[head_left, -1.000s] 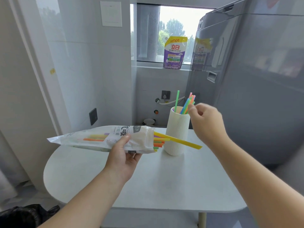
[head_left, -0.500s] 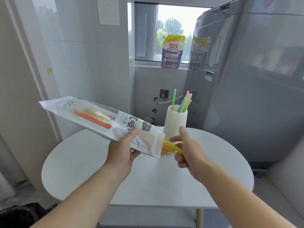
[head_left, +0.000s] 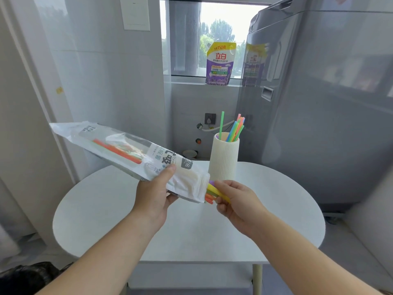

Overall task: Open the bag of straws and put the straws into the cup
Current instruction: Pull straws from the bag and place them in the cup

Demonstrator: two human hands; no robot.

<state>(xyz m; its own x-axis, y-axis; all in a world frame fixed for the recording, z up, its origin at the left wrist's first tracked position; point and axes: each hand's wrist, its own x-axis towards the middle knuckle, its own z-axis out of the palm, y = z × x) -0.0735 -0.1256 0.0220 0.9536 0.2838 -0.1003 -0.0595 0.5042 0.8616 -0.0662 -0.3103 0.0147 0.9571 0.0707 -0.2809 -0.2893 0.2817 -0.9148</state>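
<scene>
While the left hand (head_left: 155,194) grips the tilted bag (head_left: 127,150) and the right hand (head_left: 236,201) pinches protruding straws (head_left: 211,192): likely risk, loose ones sliding onto the tabletop (head_left: 191,235).

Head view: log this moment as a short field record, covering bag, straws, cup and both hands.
bag: straw bag, tilted, open end lowest, above the table
left hand: left hand grips the bag's middle
right hand: right hand pinches a yellow straw at the bag's mouth
cup: ribbed cup upright on table, several straws inside
</scene>
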